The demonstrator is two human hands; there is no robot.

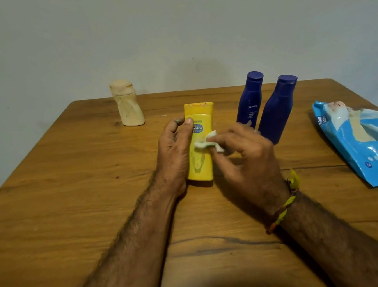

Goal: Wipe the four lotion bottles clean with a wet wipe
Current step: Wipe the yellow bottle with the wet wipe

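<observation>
Wood table (74,199) w/ visible grain and dark knots is sitting against a plain grey wall (173,25). Yellow bottle (202,165) is standing mid-table, cap-down orientation unclear; flat squared top end, blue oval logo partly covered by the thumb, faded graphic on the lower front, some orange-ish smudging near the top edge. Left hand (174,149) is gripping the yellow bottle from its left side, thumb lying across the label, fingers wrapping behind. Right hand (246,156) is pinching a small crumpled white wet wipe (208,142) btwn thumb and fingers and pressing it on the bottle front, just below the logo. Right wrist is wearing a yellow/red thread band (285,206). Two dark blue bottles (272,111) are standing upright side by side, right of the yellow one, behind the right hand; nearly touching each other, the left one showing white lettering. Cream bottle (127,105) is standing far left near the table's back edge, well apart from the rest, looking dented and stained. Blue wipes pack (361,142) is lying flat at the table's right edge.
</observation>
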